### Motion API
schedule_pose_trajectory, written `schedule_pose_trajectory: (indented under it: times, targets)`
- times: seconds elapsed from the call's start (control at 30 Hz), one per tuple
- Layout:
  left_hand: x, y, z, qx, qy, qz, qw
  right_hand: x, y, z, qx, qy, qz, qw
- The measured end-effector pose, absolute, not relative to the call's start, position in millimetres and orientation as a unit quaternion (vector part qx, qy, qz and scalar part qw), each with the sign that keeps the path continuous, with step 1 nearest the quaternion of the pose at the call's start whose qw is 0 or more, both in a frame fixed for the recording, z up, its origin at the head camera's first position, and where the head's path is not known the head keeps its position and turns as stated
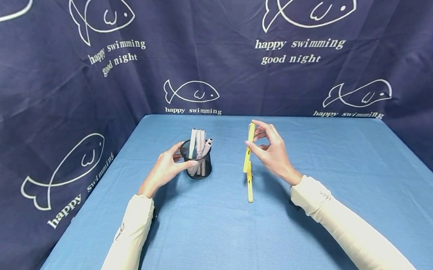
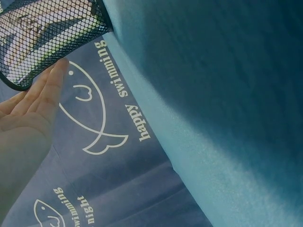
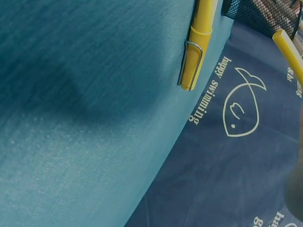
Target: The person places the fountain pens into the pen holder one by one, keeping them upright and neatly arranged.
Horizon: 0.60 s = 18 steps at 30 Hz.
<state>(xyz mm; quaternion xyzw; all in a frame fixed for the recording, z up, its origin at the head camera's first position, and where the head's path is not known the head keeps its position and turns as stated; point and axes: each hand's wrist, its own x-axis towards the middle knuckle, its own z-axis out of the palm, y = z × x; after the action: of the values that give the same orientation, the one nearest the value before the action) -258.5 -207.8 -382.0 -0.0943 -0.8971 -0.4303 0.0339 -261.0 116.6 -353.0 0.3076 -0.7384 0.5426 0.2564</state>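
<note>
A black mesh pen holder [image 1: 207,168] stands on the blue cloth, with several pale pens [image 1: 200,141] upright or leaning inside it. My left hand [image 1: 163,168] grips the holder from the left, thumb on the near side and fingers behind; in the left wrist view the fingers touch the mesh [image 2: 52,40]. Between the thumb and fingertips of my right hand [image 1: 274,154] is a yellow pen [image 1: 248,156], pinched near its upper end and held almost upright. Below it a second yellow pen [image 1: 250,191] lies on the cloth; its metal clip [image 3: 193,64] shows in the right wrist view.
Blue cloth [image 1: 208,244] covers the tabletop. A dark blue curtain [image 1: 236,77] printed with white fish and lettering hangs behind the table and along its sides. The lying pen is to the right of the holder.
</note>
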Motion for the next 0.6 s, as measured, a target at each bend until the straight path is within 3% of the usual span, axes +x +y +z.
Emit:
schedule_pose_trajectory:
  times: [0.6]
  targets:
    - [-258.5,-207.9,-382.2,-0.095,-0.896,-0.432,0.034,-263.3,107.9,-349.1,0.312,-0.736,0.537,0.269]
